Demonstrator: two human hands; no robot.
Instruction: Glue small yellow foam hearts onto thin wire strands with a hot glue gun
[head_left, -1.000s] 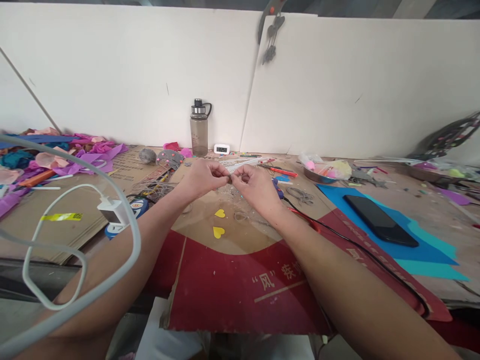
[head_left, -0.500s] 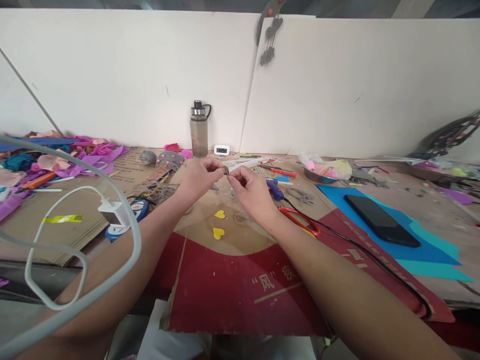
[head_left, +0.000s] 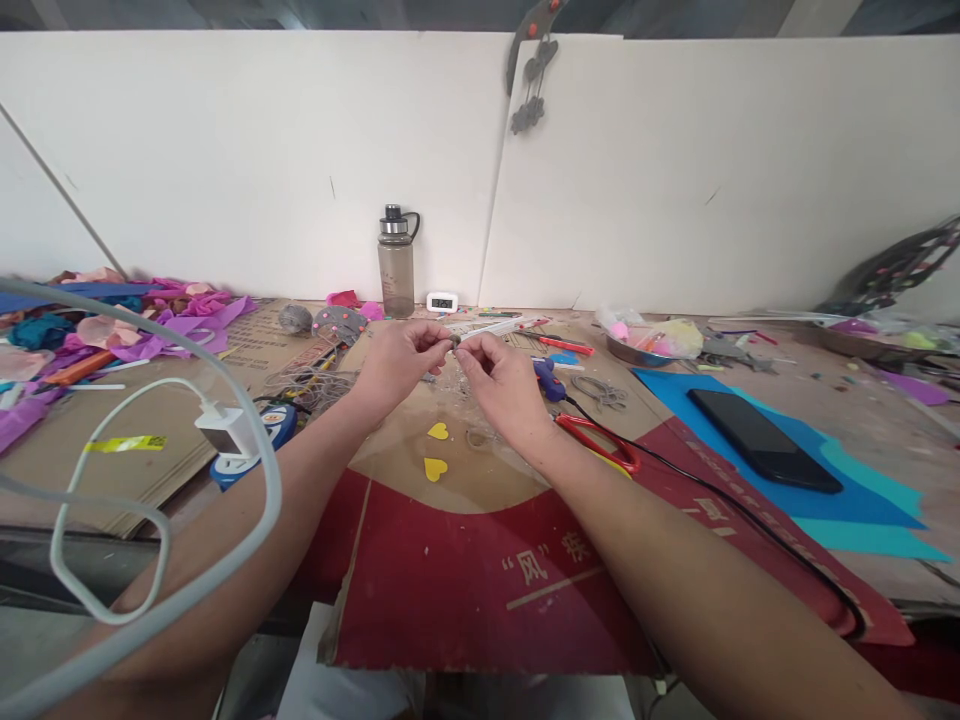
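Note:
My left hand (head_left: 401, 358) and my right hand (head_left: 499, 385) meet fingertip to fingertip above the cardboard. Pinched between them is a small dark greyish piece (head_left: 454, 341), too small to name. Both hands are closed, thumb against fingers. Below them, two yellow hearts (head_left: 436, 469) lie on the brown part of the red and brown cardboard (head_left: 480, 580). To the right of my right hand is a blue glue gun (head_left: 550, 381) with a black cord, and beside my forearm are red-handled scissors (head_left: 600, 440), partly covered.
A grey bottle (head_left: 396, 265) and a small digital clock (head_left: 442, 302) stand by the white wall panel. A phone (head_left: 763, 440) lies on blue sheets at right. At left are a white cable and charger (head_left: 227, 432), colourful scraps (head_left: 112, 330) and grey yarn (head_left: 307, 385). A metal bowl (head_left: 645, 350) holds bagged bits.
The hands stay together in almost the same place, with the small piece showing a little more between the fingertips. The whole view has shifted slightly.

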